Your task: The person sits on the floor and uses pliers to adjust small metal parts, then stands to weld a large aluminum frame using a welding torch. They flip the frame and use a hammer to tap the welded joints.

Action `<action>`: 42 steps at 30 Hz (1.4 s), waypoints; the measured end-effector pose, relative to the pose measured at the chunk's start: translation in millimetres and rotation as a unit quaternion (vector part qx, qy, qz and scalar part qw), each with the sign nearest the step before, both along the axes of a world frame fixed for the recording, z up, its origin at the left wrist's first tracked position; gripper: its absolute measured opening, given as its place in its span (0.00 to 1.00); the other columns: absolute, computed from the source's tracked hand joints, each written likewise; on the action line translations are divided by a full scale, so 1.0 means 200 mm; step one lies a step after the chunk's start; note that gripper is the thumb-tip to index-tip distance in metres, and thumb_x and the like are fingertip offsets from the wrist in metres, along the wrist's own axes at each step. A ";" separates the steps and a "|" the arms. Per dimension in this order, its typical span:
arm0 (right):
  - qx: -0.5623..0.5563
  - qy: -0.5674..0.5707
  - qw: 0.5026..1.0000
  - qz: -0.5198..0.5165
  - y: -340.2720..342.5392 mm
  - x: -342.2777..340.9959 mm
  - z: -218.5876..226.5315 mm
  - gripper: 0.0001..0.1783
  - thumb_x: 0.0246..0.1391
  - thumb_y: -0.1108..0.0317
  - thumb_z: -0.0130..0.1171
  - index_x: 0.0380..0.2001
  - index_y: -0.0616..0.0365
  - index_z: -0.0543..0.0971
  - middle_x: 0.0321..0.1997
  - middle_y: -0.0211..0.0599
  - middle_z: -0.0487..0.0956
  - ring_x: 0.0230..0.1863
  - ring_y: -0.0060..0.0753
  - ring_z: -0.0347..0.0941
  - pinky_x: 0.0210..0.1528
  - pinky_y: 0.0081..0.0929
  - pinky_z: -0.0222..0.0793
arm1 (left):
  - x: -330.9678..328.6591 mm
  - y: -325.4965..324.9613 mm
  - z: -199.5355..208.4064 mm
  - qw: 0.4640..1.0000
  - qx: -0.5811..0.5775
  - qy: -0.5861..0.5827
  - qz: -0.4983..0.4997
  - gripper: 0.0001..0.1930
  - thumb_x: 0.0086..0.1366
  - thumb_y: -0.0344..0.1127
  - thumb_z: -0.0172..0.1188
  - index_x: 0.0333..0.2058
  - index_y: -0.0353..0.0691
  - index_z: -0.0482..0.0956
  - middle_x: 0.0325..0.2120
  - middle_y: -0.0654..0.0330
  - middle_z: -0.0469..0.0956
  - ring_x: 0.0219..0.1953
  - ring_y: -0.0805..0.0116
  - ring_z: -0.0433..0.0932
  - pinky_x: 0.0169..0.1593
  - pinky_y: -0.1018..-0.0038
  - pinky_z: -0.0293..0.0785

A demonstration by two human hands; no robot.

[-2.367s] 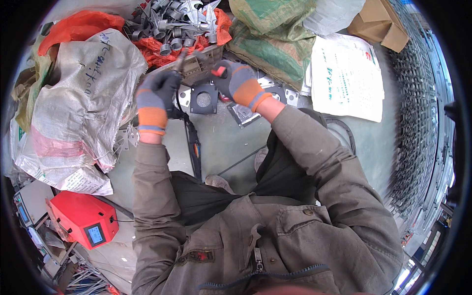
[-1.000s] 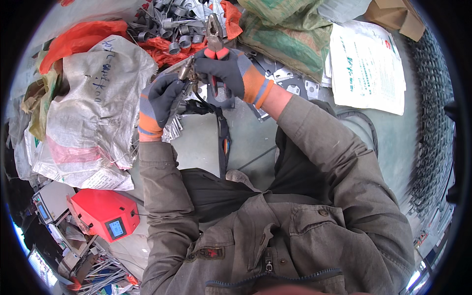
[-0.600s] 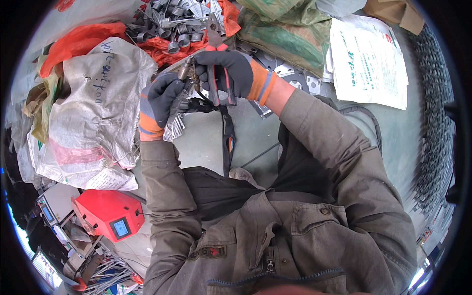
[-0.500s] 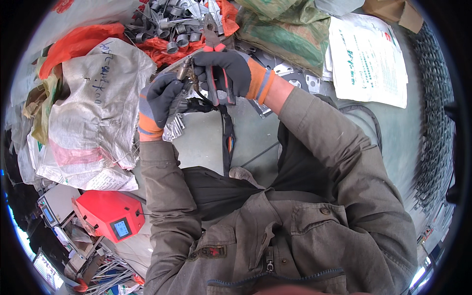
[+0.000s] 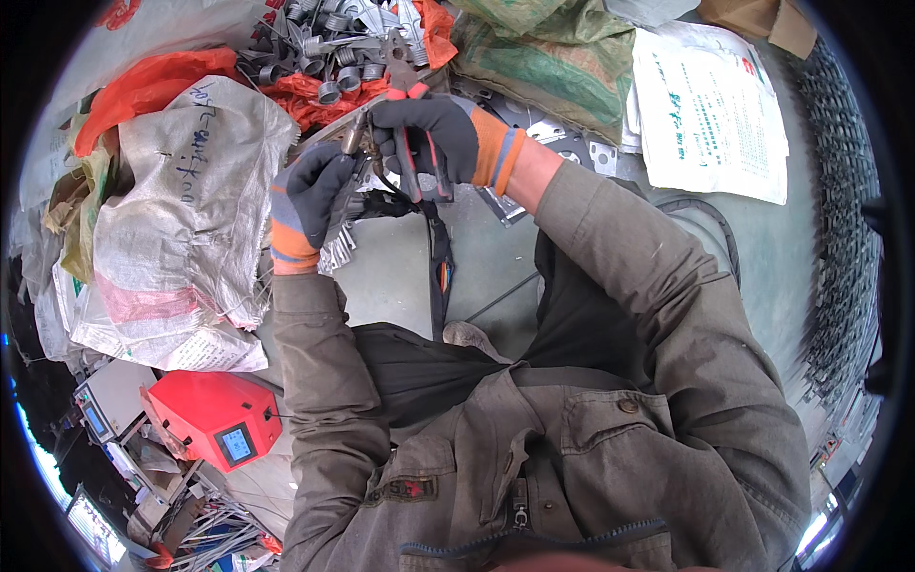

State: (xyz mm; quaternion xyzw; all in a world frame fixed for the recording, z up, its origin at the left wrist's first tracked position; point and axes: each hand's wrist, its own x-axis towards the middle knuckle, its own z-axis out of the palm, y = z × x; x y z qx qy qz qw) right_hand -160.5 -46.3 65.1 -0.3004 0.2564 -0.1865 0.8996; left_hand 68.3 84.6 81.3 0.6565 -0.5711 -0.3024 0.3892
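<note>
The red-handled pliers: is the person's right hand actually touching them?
Touching. The head view shows the gloved right hand gripping the red-handled pliers, covering their middle.

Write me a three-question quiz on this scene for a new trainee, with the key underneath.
1. Which hand grips the pliers?
2. True or false: the red-cased device with the lit screen is on the person's left.
3. What colour is the plastic sheeting beside the grey metal fittings?
A) Blue
B) Orange-red
C) Yellow

Key:
1. The right hand.
2. True.
3. B.
</note>
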 end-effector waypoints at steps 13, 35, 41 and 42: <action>-0.307 0.117 0.941 -0.077 0.01 0.02 -0.05 0.18 0.68 0.52 0.70 0.40 0.58 0.88 0.27 0.30 0.81 0.27 0.21 0.73 0.31 0.28 0.70 | -0.04 -0.02 -0.03 0.998 -0.047 -0.046 -0.006 0.11 0.73 0.30 0.70 0.49 0.28 0.88 0.41 0.54 0.88 0.41 0.68 0.85 0.48 0.70 0.81; -0.209 0.095 0.969 -0.096 -0.01 -0.23 0.04 0.15 0.67 0.57 0.68 0.42 0.60 0.84 0.34 0.36 0.83 0.29 0.31 0.80 0.28 0.32 0.78 | -0.10 -0.03 -0.09 0.987 0.037 0.045 0.149 0.15 0.69 0.39 0.75 0.41 0.30 0.91 0.34 0.55 0.90 0.35 0.69 0.84 0.41 0.68 0.80; -0.175 0.319 0.919 0.154 0.13 -0.40 0.09 0.21 0.71 0.48 0.63 0.46 0.56 0.77 0.25 0.38 0.78 0.20 0.31 0.75 0.22 0.32 0.68 | -0.24 -0.11 -0.15 0.988 0.069 -0.012 0.136 0.16 0.66 0.45 0.77 0.39 0.36 0.92 0.33 0.53 0.90 0.34 0.56 0.87 0.41 0.62 0.80; -0.245 0.327 0.893 0.189 0.11 -0.47 0.12 0.21 0.70 0.47 0.63 0.47 0.55 0.76 0.24 0.37 0.77 0.19 0.31 0.74 0.21 0.32 0.66 | -0.28 -0.13 -0.15 0.988 0.074 -0.047 0.128 0.16 0.65 0.46 0.77 0.39 0.37 0.92 0.34 0.52 0.90 0.34 0.53 0.88 0.41 0.61 0.81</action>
